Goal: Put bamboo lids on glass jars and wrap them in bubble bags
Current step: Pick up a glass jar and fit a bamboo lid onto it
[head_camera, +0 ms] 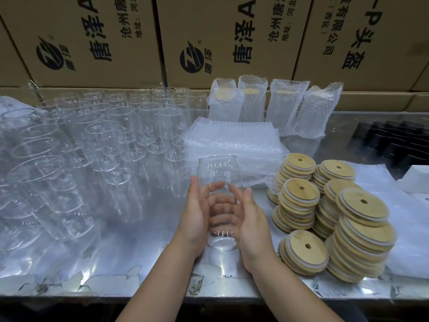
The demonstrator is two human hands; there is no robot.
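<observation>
Looking down through the head camera, I record one glass jar [220, 180] upright at the middle of the metal table [139, 256], held between both hands. The left hand [197, 214] grips its left side and the right hand [254, 221] grips its right side. The fingers of both hands curl round the far wall and show through the glass, and the thumbs point up along the near wall. The jar's mouth is uncovered. Glare on the tabletop is strong, so I cannot tell whether the base rests on the metal or hangs just above it.

Bamboo lids [299, 198] stand in several uneven stacks just to the right of the right hand, each lid with a small round hole. A flat pile of bubble bags [232, 140] lies directly behind the jar. Four wrapped jars [274, 105] stand in a row behind that pile, close to the printed cardboard boxes [92, 43]. Many empty jars [104, 140] crowd the left part of the table, mouths up. Black items [394, 140] sit at the far right, too dim to identify.
</observation>
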